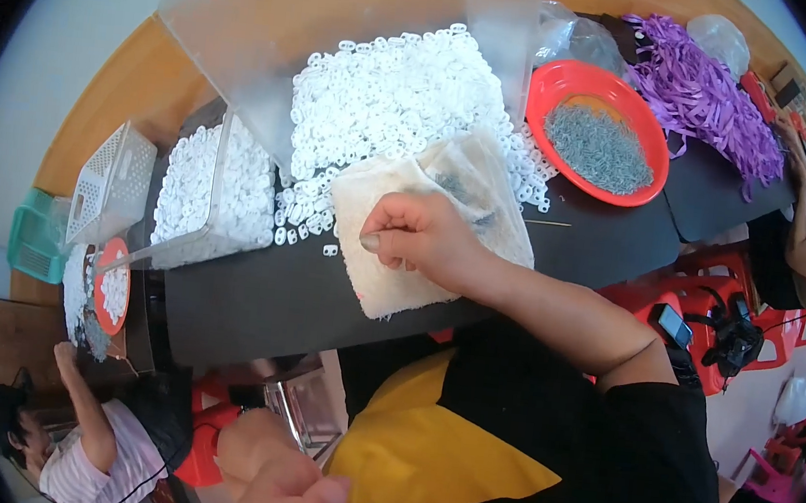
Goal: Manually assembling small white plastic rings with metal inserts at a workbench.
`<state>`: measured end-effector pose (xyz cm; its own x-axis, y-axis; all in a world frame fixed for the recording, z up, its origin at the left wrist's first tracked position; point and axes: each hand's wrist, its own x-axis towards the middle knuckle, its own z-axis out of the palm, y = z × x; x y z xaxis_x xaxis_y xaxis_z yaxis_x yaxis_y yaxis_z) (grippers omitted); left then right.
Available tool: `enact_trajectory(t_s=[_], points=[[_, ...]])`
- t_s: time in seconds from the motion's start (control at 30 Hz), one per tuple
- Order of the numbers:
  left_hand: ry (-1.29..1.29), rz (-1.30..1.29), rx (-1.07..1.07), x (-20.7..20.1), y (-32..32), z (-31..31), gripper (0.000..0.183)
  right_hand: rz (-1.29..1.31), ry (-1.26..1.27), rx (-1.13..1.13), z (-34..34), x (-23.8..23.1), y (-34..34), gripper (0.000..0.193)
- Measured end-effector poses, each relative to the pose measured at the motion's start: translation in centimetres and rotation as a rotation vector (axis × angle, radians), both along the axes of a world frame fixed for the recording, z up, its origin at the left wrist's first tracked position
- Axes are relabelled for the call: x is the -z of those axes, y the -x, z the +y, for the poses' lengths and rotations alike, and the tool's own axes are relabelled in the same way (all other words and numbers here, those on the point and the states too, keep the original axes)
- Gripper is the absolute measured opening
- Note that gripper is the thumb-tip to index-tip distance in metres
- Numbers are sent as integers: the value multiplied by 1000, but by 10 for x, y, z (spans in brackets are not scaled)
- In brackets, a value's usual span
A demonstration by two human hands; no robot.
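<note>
Right hand [419, 238] rests on the cream cloth [425, 225] on the black desk [252, 305] beside the white ring pile [399, 96], fingers curled together pinching it, likely mid-wipe or gathering; next needs firmer grip; left hand [288, 488] idle low, fingers loosely apart.

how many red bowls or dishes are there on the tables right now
2. A big red bowl of small grey metal bits sits at the table's right, beyond the cloth. A small red dish of white pieces sits far left. Others may be hidden.
</note>
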<state>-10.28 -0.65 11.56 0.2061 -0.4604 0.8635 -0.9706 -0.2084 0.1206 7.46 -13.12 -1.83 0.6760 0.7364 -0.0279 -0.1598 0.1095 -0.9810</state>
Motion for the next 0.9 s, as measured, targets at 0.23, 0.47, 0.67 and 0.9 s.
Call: enact_trajectory(t_s=[0.23,0.47,0.67,0.9], points=[[119,-293,-184,21,-1,-10,16,33,-37,5,3,1,-1,8],[231,-335,-222,28,-11,-14,16,29,43,-3,0,-4,0,8],[202,-33,-197,18,8,-12,20,5,-3,-10,2,-3,-1,9],[171,168,-98,9,6,-11,20,15,30,-6,0,-5,2,8]])
